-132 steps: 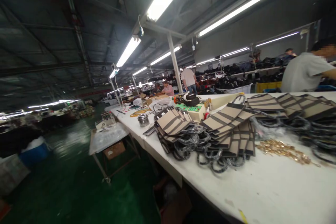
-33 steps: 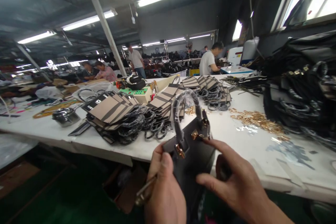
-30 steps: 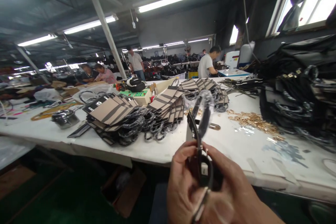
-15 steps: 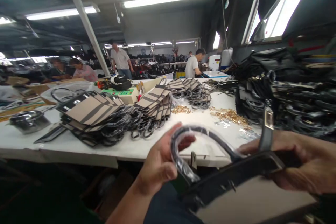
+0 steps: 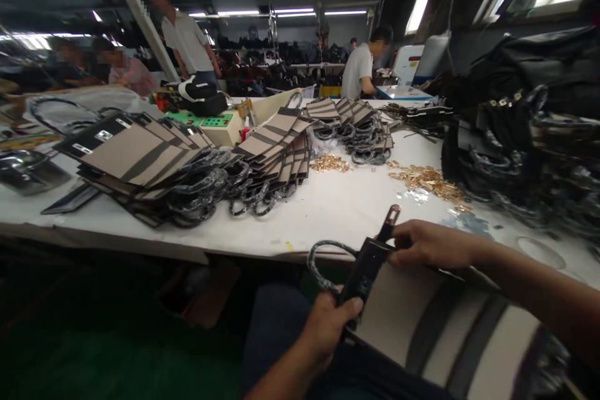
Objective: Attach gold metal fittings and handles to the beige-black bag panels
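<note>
A beige bag panel (image 5: pixel 403 306) with dark stripes and a black top edge lies across my lap. My left hand (image 5: pixel 328 325) grips its black edge, thumb on top, near the base of a plastic-wrapped loop handle (image 5: pixel 323 262). At the panel's upper corner, my right hand (image 5: pixel 422 244) has its fingers closed around the edge, beside a short black strap with a metal-framed tip (image 5: pixel 392 215) that sticks up. The undersides of both hands are hidden.
Stacked striped panels (image 5: pixel 140 150) with wrapped handles cover the white table (image 5: pixel 262 234) at left and centre. Gold metal pieces (image 5: pixel 429 181) lie right of centre. Dark bags (image 5: pixel 506 137) are heaped at right. People (image 5: pixel 359 69) are behind the table.
The view has tipped down and shifted. The panel has turned and lowered onto my lap, showing its striped face. My left hand has closed from the loop handle onto the black edge.
</note>
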A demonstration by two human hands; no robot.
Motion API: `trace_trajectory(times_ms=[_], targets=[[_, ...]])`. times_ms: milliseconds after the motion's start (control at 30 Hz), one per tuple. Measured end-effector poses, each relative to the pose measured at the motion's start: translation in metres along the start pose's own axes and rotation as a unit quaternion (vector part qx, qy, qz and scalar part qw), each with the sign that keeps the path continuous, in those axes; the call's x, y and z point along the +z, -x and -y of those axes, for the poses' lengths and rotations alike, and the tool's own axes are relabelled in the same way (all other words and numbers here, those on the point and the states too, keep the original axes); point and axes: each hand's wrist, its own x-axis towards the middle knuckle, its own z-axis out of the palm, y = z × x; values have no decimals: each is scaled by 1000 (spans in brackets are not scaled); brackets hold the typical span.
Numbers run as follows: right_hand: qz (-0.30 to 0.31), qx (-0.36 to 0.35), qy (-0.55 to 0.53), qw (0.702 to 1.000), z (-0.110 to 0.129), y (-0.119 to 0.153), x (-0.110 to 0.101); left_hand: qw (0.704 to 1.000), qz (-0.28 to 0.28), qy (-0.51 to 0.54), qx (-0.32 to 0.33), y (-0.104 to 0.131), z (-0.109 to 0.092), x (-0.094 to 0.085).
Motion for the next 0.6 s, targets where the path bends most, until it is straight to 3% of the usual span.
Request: trace_trajectory(times_ms=[67,200,433,533,600], targets=[[-14,7,55,998,-11,-33,-2,998,-59,20,-26,-12,12,-8],[24,26,97,995,-30,-84,-6,991,-105,60,-53,-25,26,-19],[47,38,96,994,-67,-122,-29,981,-89,120,-123,-54,6,-19],[-3,53,110,992,-78,-128,-35,984,-90,105,-112,-66,0,-12],[-102,42,127,986,-78,-123,-30,984,-118,97,-92,-69,3,-5]])
